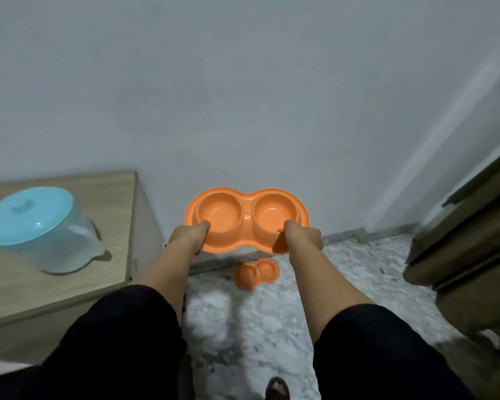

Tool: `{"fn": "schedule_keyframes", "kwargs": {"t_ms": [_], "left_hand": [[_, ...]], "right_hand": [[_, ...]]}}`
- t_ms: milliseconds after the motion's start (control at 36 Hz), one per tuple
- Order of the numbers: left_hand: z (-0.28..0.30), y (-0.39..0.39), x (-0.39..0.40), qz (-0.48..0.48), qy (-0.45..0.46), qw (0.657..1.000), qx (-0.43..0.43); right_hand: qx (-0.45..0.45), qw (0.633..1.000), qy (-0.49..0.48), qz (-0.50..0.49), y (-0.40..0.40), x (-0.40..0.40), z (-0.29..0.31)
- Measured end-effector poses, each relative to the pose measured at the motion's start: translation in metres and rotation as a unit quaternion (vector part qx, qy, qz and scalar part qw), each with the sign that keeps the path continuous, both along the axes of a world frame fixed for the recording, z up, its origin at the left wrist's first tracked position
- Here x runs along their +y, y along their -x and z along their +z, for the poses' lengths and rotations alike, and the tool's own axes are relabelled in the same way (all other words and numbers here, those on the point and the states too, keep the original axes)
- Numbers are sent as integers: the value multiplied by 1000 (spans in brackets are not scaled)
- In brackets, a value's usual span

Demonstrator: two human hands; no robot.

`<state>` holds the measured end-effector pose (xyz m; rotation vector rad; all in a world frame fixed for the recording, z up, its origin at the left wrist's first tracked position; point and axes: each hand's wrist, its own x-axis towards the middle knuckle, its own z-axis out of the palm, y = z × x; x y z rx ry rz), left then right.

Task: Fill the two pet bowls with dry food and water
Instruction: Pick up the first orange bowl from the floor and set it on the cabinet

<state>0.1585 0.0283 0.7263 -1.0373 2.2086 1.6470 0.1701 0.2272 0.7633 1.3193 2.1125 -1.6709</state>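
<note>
Cabinet [70,255]: left, bearing a lidded jug [41,226].
Double bowl [247,217]: held up level, both wells empty.
Left hand [189,236]: grips its near-left rim.
Right hand [302,235]: grips its near-right rim.
Second double bowl [256,272]: on the floor [344,269] below.

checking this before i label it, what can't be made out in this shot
- Head view: fingers of both hands, left and right, are hidden under the held orange double bowl.
- Second orange double bowl on the floor: too small to tell if it holds anything.
- Blue-lidded container on the cabinet: blurred, contents unreadable.
- Brown furniture: cut off at right edge.
</note>
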Motion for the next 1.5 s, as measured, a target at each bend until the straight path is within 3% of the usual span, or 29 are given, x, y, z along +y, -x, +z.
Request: {"fn": "schedule_keyframes", "kwargs": {"t_ms": [306, 778, 1083, 1111, 1222, 1500], "left_hand": [[37, -74, -1, 8, -13, 999, 31], [29, -225, -60, 94, 17, 995, -3], [40, -282, -154, 171, 7, 985, 11], [44, -301, -201, 187, 9, 982, 18], [44, -309, -219, 183, 7, 983, 11], [54, -336, -374, 241, 13, 970, 35]], "right_hand": [[28, 999, -20, 2, -73, -4, 39], [5, 990, -21, 140, -178, -60, 24], [21, 980, 0, 198, -214, -158, 32], [27, 979, 9, 202, -226, -206, 29], [30, 979, 12, 199, -230, -228, 28], [28, 981, 39, 187, -271, -391, 15]]}}
